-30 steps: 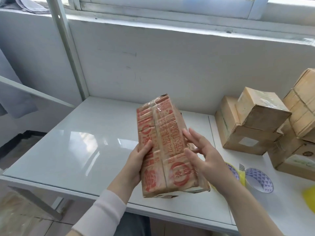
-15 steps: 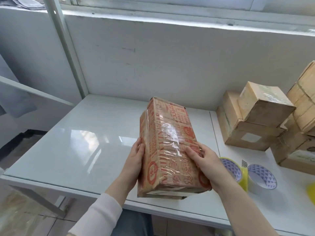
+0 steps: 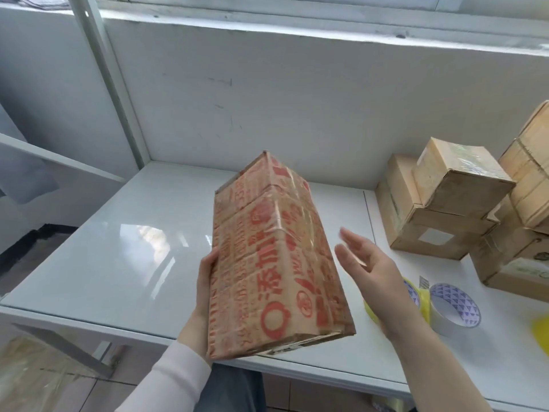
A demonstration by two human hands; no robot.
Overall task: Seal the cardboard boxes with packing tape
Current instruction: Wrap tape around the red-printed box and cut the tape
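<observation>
left hand (image 3: 205, 281) grips printed box (image 3: 276, 263) – right hand (image 3: 371, 269) spread, just beside it

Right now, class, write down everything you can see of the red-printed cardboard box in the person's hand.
The red-printed box is a long, brown cardboard carton covered in red characters and round emblems, wrapped in glossy clear tape that wrinkles and catches light. Its ends look closed. It is held tilted, its near end jutting past the front edge of the white table. The left hand grips its left side; the right hand is open beside it, not touching.
</observation>
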